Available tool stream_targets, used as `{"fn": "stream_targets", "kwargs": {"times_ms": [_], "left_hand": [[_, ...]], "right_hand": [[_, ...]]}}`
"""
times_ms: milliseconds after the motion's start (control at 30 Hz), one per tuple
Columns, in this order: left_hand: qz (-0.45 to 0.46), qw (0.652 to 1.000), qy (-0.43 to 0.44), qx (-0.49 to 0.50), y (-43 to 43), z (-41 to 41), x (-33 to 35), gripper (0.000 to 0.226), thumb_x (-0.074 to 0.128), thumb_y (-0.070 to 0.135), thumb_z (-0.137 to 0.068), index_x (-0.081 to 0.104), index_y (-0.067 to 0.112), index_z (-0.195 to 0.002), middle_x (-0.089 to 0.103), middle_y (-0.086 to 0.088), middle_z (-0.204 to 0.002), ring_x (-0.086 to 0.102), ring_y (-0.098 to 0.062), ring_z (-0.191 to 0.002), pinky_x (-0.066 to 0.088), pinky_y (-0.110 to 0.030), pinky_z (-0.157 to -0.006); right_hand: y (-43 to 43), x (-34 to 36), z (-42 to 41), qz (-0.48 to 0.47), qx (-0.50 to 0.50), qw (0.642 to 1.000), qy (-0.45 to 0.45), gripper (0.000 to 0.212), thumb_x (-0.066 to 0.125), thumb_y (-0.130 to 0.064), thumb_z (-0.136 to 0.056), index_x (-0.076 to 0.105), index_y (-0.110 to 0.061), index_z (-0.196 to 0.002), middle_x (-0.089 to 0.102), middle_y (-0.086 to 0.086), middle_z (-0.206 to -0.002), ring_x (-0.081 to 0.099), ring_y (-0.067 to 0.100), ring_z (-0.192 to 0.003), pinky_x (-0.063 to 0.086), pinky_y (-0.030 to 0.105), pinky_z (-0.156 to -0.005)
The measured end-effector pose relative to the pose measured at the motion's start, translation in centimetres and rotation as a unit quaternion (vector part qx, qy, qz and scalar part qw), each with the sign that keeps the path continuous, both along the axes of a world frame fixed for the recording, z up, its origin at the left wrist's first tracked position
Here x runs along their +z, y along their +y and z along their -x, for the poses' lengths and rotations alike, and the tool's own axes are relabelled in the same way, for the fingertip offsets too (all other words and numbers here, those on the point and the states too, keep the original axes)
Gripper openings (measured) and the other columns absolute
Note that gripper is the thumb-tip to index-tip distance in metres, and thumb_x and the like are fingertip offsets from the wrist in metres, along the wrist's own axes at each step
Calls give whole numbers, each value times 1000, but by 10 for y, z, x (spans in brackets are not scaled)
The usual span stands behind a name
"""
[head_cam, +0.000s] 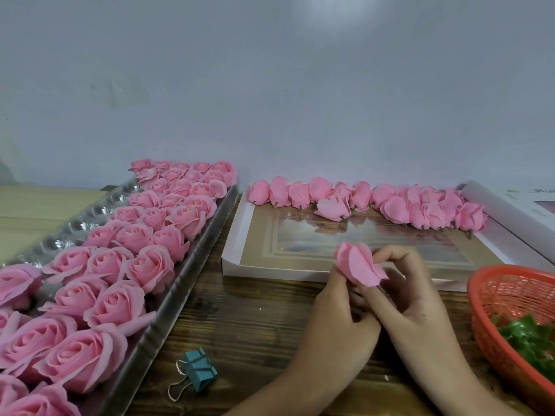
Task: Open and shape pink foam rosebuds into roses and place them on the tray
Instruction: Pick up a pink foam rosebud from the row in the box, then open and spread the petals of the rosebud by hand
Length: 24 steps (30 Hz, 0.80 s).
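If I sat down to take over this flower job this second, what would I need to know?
The left hand and right hand both pinch one half-opened rosebud above the table.
The tray on the left holds many finished roses.
Closed buds lie along the far side of the box.
Left to do: finish shaping it, set it on the tray, then open the rest.

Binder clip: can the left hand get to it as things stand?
Probably yes, once freed. The binder clip lies alone on bare table, with nothing between it and the left hand. But that hand grips the rosebud together with the right hand.
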<state>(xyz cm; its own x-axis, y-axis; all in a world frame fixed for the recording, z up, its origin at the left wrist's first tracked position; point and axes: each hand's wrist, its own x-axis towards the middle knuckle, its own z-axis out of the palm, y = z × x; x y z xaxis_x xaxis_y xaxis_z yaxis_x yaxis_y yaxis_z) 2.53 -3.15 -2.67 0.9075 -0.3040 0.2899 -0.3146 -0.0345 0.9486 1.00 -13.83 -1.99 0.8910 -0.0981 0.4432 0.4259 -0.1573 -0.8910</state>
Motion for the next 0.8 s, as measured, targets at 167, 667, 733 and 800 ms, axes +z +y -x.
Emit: {"fn": "stream_targets", "kwargs": {"times_ms": [167,667,733,800], "left_hand": [[14,1000,5,-28,0,-2,-3,51,63,19,-74,45,41,-116,68,12,-106,64,-4,-99,51,-28,-90],[11,999,1,38,0,-7,-9,32,59,12,-80,52,25,-109,67,4,-104,65,-7,-96,52,-35,-89],[15,998,0,55,0,-7,-8,29,61,12,-79,54,24,-105,68,2,-101,65,-10,-95,53,-37,-87],[22,998,-3,66,1,-7,-6,28,63,12,-77,57,23,-102,68,2,-98,66,-11,-92,54,-37,-84]], "right_hand": [[-3,2,-1,0,-11,1000,8,23,70,-31,-75,58,-22,-92,67,3,-95,66,21,-80,56,31,-73],[-6,-3,-4,29,-25,999,10,20,72,-4,-80,60,-16,-90,64,12,-83,62,30,-76,50,38,-75],[-8,-5,-4,51,-32,998,13,19,73,-6,-80,61,-13,-91,62,16,-83,58,37,-77,47,46,-75],[-8,-6,-4,60,-27,998,18,17,74,-10,-80,61,-12,-92,64,13,-82,60,37,-79,48,47,-76]]}}
